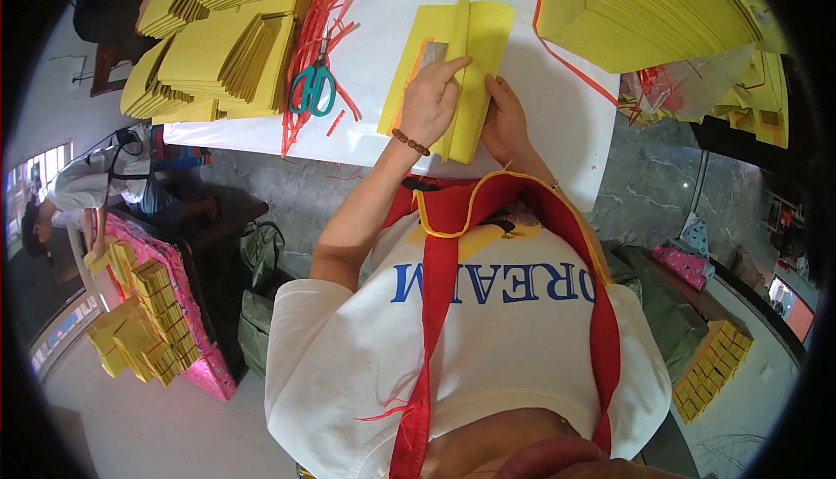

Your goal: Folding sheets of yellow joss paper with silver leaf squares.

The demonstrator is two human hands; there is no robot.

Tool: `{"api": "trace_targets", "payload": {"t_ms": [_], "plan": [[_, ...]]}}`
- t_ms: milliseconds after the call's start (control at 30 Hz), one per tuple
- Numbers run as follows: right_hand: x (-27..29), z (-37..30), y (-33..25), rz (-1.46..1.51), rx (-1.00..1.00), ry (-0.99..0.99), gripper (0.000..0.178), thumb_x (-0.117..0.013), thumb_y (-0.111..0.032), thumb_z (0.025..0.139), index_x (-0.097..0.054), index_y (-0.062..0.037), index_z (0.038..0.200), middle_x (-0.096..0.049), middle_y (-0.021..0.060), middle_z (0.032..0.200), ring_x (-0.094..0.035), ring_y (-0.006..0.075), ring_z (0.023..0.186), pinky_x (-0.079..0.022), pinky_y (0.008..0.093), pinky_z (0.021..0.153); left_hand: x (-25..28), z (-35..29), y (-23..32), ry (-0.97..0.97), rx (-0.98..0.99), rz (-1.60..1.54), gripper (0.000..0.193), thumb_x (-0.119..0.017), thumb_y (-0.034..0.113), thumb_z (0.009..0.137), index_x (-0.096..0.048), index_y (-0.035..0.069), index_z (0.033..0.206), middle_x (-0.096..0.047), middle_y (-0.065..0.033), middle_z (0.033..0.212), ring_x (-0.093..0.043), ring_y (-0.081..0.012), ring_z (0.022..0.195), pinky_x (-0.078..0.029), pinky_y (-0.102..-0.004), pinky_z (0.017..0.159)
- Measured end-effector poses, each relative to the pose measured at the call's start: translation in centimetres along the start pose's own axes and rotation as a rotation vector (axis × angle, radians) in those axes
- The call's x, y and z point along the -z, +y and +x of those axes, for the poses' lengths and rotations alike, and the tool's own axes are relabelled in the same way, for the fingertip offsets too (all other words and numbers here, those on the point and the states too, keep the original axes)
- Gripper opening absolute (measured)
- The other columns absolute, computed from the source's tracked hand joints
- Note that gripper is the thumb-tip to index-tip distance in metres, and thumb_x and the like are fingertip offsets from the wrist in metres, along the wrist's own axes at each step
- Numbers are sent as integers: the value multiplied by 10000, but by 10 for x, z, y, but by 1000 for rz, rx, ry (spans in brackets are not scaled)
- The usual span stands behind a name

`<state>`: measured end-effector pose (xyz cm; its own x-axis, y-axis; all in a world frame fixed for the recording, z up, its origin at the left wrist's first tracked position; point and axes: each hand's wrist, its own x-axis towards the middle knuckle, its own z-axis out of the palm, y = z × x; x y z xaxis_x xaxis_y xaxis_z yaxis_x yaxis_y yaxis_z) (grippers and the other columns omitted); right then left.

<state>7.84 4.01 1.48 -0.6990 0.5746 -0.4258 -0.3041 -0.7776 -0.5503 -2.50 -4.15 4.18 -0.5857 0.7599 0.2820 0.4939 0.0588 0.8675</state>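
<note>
A yellow paper sheet (489,26) lies on the table before me, with a raised fold running lengthwise near its middle. On its left part show a grey, shiny patch (433,54) and an orange strip (413,80). My left hand (431,103), a brown bead bracelet at its wrist, rests on the sheet; its index finger is stretched out onto the fold, the other fingers bent and partly hidden. At the sheet's right edge, my right hand (507,124) grips the paper, thumb on top and the fingers mostly hidden.
Teal-handled scissors (312,89) lie on red strips (309,39) to the left. Yellow paper stacks (205,52) stand beyond them; a large stack (649,13) is at right beside a clear plastic bag (688,83). The white table (570,135) ends near my apron. Another person (96,178) works far left.
</note>
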Motion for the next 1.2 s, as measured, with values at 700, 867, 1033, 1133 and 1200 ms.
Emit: {"api": "trace_targets", "payload": {"t_ms": [700,867,1033,1133,1200], "plan": [[0,0,-5,-32,-38,-49,197,-503,-129,896,-550,13,1025,-597,74,952,-569,149,865,-468,306,784,4,1,5,-125,171,25,498,-716,196,719,-546,-12,1138,-602,-159,1036,-606,-195,913,-476,-292,777],[2,1,-4,-37,-63,-63,194,-510,-142,897,-542,5,1018,-590,68,937,-570,154,852,-469,310,787,1,-4,-9,-21,148,-65,357,-512,147,806,-537,0,1130,-598,-211,831,-595,-311,748,-469,-354,683],[3,2,-2,0,-43,-34,176,-515,-150,895,-536,-17,1009,-590,54,926,-571,152,853,-468,308,785,5,1,9,-20,234,-69,323,-457,103,804,-562,7,1095,-599,-217,831,-597,-320,739,-469,-365,677],[5,2,-2,-20,-54,-63,194,-492,-169,904,-522,-22,1027,-585,58,963,-563,153,896,-457,315,814,3,-1,-2,-51,174,-65,316,-489,121,802,-568,12,1087,-600,-207,856,-594,-316,759,-466,-371,690],[5,2,-2,-49,-67,-82,216,-470,-185,912,-510,-20,1046,-580,64,998,-555,156,935,-447,325,844,1,-2,-5,-47,105,-42,318,-526,145,803,-568,11,1088,-601,-199,867,-592,-313,768,-465,-374,698]]}}
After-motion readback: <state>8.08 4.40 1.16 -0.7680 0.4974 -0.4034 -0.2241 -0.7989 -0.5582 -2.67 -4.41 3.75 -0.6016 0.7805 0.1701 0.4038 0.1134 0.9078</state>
